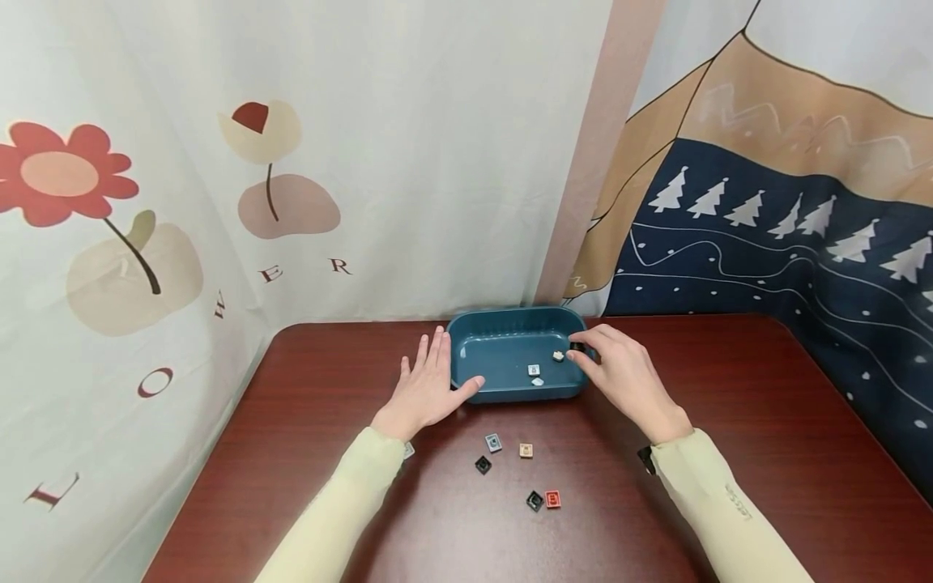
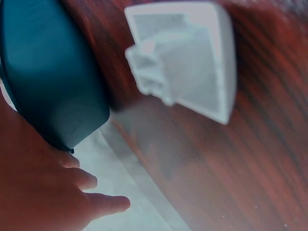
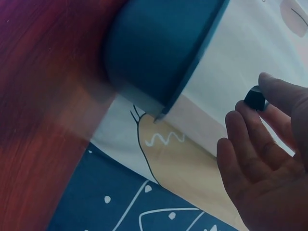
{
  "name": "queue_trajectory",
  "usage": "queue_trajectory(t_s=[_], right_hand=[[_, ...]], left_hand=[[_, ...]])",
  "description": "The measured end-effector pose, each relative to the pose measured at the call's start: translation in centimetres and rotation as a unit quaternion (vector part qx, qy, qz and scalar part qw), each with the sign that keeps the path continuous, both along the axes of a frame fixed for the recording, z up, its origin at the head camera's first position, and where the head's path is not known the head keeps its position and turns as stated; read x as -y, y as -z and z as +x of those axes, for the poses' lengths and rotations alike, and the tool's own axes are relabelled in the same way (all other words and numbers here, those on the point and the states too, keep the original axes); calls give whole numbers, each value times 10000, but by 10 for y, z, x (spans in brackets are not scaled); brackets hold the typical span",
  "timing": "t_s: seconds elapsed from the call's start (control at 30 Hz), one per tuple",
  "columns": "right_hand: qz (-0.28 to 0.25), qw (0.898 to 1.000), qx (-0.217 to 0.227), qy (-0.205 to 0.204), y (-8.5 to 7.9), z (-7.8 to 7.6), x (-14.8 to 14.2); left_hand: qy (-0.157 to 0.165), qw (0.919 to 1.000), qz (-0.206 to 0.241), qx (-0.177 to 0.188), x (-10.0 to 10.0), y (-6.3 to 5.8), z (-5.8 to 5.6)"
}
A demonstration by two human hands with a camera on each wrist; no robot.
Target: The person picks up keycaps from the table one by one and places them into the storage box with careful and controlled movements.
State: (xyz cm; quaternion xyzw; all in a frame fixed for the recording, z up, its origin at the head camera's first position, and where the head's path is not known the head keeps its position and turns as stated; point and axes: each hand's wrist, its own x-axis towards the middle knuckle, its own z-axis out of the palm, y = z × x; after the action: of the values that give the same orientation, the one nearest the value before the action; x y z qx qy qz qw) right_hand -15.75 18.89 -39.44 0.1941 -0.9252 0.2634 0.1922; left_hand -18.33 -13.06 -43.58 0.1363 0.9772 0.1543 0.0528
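Between thumb and fingers, my right hand [image 1: 619,371] pinches a black keycap [image 3: 255,98] at the right end of a blue tray [image 1: 521,394]. My left hand [image 1: 426,391] has its fingers straight and lies at the tray's left end, with the thumb over the front rim. Inside the tray are a white keycap [image 1: 534,370], a cream keycap [image 1: 558,355] and a small pale piece [image 1: 537,381]. A white keycap [image 2: 180,62] lies underside up beneath my left wrist, partly hidden by the sleeve in the head view.
In front of the tray, loose keycaps lie on the brown table [image 1: 306,421]: a grey-blue keycap [image 1: 493,443], a cream keycap [image 1: 526,451], a red keycap [image 1: 552,500] and two black ones. A printed curtain [image 1: 437,162] hangs right behind the tray.
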Motion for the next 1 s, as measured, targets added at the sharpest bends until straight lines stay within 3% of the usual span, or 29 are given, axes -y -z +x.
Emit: queue_trajectory(t_s=[0.33,0.63,1.0], right_hand=[[30,9998,220,3,8,-13,10],[940,9938,601,-5,17,-27,17],[1210,9892,825,13,20,-37,23]], left_hand=[[-9,10000,-12,-25,1,0,2],[-18,10000,14,-3,0,0,1],[-9,10000,-40,-51,-1,0,0]])
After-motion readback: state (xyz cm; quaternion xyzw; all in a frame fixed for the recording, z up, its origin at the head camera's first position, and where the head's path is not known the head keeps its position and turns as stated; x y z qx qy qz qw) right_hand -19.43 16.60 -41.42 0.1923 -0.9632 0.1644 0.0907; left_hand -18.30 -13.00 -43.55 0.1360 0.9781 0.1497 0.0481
